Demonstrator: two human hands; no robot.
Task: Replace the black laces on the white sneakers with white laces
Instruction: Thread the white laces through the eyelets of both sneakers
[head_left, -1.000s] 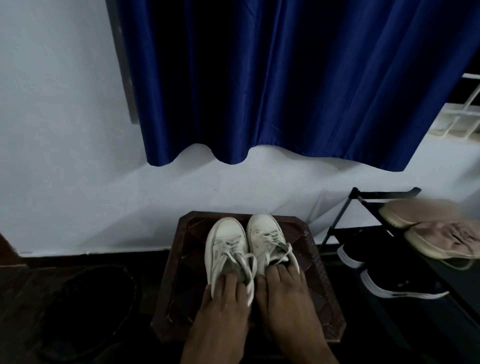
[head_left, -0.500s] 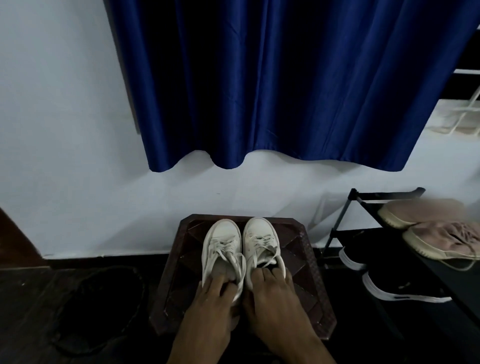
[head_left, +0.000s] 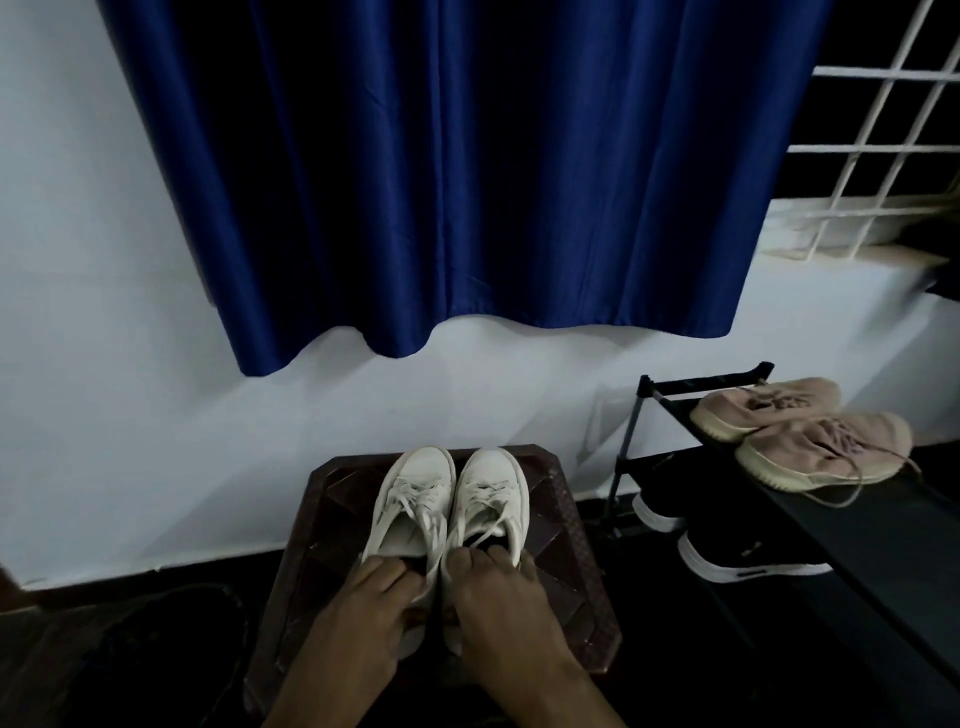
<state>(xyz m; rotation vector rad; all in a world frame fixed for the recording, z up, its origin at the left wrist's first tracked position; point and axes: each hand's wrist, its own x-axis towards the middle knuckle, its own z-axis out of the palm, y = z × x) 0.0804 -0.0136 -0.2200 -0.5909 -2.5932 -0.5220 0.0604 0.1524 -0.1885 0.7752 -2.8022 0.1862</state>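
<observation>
Item: pair of white sneakers, toes pointing away, set side by side and touching on a brown stool (head_left: 563, 582). Left sneaker (head_left: 410, 499) is held at the heel by the left hand (head_left: 363, 603), and right sneaker (head_left: 491, 493) at the heel by the right hand (head_left: 498, 597). Fingers (head_left: 387, 569) of each hand curl over the heel collar and grip it. Laces (head_left: 423, 506): white on both shoes, threaded just beyond the fingers, with loose ends trailing back toward the fingertips. No black lace shows anywhere. Judgement: the relacing looks done, and the step in hand is squaring the pair up or lifting it off. Handling note: keep both heels level and move the two as one. The loose ends lie right at the fingertips and could get trapped under a sole, so tucking them in first would be tidier. Edges: the toes sit close to the stool's far rim, with a bare margin either side of the fingers, so a push forward risks tipping the toes over. Open room: a white wall (head_left: 130, 364) and the hem of a blue curtain (head_left: 467, 182) lie beyond the fingers. Dark floor (head_left: 130, 649) lies to their left, its contents unclear. To their right, well apart, a black shoe rack (head_left: 675, 387) carries pink sneakers (head_left: 810, 452), with black shoes (head_left: 748, 558) beneath. The clearest way out is probably straight up or back toward the wrists.
</observation>
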